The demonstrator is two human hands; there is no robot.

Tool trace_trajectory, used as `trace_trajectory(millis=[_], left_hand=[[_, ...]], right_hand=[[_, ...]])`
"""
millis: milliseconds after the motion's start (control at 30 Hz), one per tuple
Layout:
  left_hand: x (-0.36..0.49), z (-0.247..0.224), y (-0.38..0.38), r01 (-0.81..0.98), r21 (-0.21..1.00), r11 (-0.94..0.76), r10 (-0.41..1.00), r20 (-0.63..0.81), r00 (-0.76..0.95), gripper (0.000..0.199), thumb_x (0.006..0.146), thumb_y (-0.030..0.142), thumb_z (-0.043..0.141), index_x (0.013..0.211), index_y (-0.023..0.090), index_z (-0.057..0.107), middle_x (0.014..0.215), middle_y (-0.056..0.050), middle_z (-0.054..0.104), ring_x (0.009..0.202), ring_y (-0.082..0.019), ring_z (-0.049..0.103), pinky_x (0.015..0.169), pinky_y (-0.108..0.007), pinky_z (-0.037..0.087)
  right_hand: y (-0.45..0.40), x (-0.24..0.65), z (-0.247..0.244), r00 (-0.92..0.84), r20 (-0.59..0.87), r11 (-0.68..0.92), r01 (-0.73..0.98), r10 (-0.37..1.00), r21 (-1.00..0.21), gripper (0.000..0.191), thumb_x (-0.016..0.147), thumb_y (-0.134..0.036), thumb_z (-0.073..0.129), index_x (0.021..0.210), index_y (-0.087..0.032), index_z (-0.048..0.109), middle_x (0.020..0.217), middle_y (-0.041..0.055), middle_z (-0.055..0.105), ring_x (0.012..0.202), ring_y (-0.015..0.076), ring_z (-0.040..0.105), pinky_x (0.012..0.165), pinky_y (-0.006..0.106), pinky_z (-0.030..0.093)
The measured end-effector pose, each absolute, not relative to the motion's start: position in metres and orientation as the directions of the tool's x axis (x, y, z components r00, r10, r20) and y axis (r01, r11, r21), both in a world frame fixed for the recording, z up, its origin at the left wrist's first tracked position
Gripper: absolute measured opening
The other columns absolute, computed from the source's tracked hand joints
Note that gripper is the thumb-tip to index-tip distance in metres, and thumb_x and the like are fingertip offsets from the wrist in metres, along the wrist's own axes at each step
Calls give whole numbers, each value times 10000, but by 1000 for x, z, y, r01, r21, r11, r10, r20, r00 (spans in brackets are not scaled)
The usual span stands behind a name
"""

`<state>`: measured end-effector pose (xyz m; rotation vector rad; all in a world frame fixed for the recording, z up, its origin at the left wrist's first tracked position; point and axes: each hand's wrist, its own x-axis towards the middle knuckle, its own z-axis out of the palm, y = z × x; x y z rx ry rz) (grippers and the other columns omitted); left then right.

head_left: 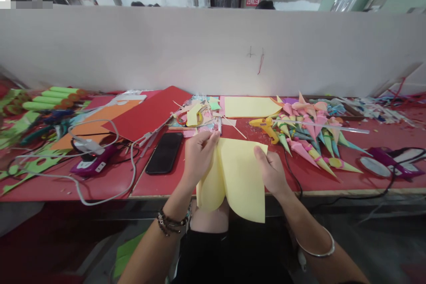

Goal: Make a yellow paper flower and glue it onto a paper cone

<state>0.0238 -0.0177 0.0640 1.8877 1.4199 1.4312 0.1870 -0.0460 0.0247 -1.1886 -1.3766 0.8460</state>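
A sheet of yellow paper (244, 177) hangs between my hands over the table's front edge, above my lap. Its left part bends round in a curve, while the right part is nearly flat. My left hand (199, 153) is closed on the paper's upper left, fingers pinched together. At the upper right edge, my right hand (271, 168) grips the sheet with the thumb on the front face. Just left of my left hand lies a black phone (164, 153). A yellow glue gun (265, 128) rests on the table beyond my right hand.
Paper cones (314, 128) in several colours lie at the right, near a purple power strip (397, 166). Paper scraps (199, 115) and yellow sheets (251, 106) are at the back. Another purple power strip (93, 159) with white cable, red card (149, 113) and green rolls (53, 97) are left.
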Motion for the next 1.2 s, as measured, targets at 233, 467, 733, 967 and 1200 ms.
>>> trace_trajectory(millis=[233, 467, 733, 967, 1200], left_hand=[[23, 61, -18, 454, 820, -348, 893, 437, -104, 330, 776, 328, 452, 495, 155, 455, 450, 59, 234, 424, -68, 225, 410, -208, 178], [13, 52, -13, 353, 867, -351, 925, 381, -17, 237, 732, 345, 500, 741, 139, 617, 657, -2, 578, 609, -111, 496, 537, -181, 370], [-7, 41, -23, 452, 859, -240, 969, 240, 57, 271, 706, 361, 532, 560, 133, 533, 479, 40, 425, 443, -69, 374, 395, -163, 266], [-3, 50, -29, 379, 880, -287, 889, 392, -236, 257, 690, 324, 558, 526, 137, 496, 449, 53, 371, 422, -54, 303, 361, -157, 230], [-11, 48, -28, 401, 870, -287, 859, 419, -295, 273, 708, 334, 544, 524, 144, 476, 462, 57, 371, 426, -52, 308, 367, -152, 245]], right_hand=[[-47, 188, 21, 122, 248, 223, 190, 961, -956, 442, 804, -459, 377, 476, -199, 235, 429, -62, 229, 396, 50, 240, 376, 207, 183], [-46, 192, 23, 207, 302, 240, 276, 931, -931, 430, 796, -453, 379, 478, -200, 235, 419, -64, 226, 393, 52, 241, 368, 204, 185], [-38, 205, 25, 314, 348, 244, 326, 884, -914, 384, 780, -444, 410, 499, -183, 403, 420, -35, 339, 475, 112, 407, 428, 210, 324], [-37, 211, 28, 332, 364, 244, 350, 870, -904, 390, 787, -445, 415, 524, -158, 445, 464, -20, 449, 455, 94, 426, 443, 205, 348], [-33, 224, 25, 427, 325, 222, 273, 844, -936, 359, 771, -460, 448, 709, -134, 586, 565, 25, 571, 546, 140, 535, 505, 234, 427]])
